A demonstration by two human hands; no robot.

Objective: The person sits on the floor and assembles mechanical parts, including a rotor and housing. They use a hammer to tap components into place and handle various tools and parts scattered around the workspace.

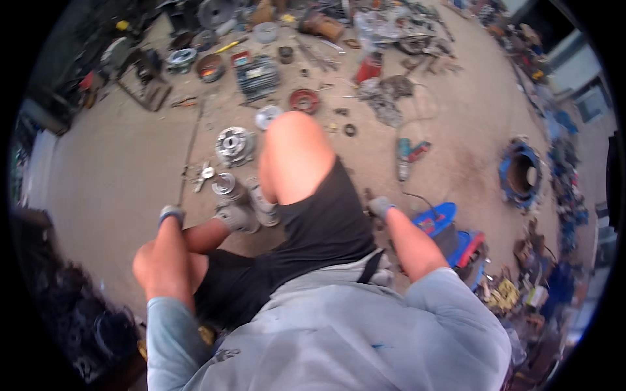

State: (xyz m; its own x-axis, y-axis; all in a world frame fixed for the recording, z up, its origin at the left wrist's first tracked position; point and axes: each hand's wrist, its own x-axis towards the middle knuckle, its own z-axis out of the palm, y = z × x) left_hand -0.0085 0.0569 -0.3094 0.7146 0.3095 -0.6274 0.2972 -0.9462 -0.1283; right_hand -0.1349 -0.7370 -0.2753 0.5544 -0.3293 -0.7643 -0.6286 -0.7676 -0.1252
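My left hand (171, 214), in a grey glove, hangs just beyond my left knee, over the concrete floor. Its fingers are too small and blurred to read. Out to the right of my raised knee, my right hand (380, 207), also gloved, closes at a small dark object (369, 195) whose kind I cannot make out. Between my feet and the left hand stands a round metal motor part (225, 184). Beyond it lies a silvery finned motor end cover (235, 146). A small metal tool or fitting (205, 174) rests beside them.
A teal power drill (408, 155) lies ahead on the right, its cord trailing back. Nearer are a blue-and-red machine (450, 231) and a blue ring-shaped housing (521, 173). Farther off sit a finned motor housing (257, 78), a red ring part (304, 101) and scattered scrap.
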